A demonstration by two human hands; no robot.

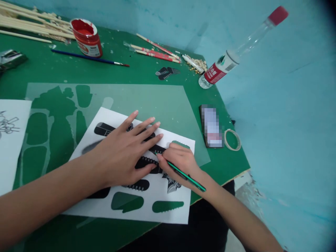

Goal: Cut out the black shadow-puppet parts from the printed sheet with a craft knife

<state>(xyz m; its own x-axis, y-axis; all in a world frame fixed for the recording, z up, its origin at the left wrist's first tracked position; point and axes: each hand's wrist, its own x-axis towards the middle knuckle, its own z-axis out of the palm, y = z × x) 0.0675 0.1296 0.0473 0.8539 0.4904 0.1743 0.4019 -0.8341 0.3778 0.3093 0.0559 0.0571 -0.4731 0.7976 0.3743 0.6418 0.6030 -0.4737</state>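
My left hand (126, 150) lies flat with fingers spread on a white paper sheet (168, 217) printed with black shapes. Several of its shapes are cut out, and the green table shows through the holes. In my right hand (181, 159) is a slim green pen-like tool (186, 176), its tip on a black printed shape (159, 151) close to my left fingertips. I cannot tell whether it is a pen or a craft knife. Part of the printing is hidden under my left hand.
A translucent sheet (144, 96) with cut-outs lies underneath. Beyond it are a red paint jar (89, 43), a blue paintbrush (84, 57), wooden sticks (34, 24) and cut black pieces (167, 72). To the right are a phone (211, 126), a tape roll (232, 140) and a bottle (219, 70).
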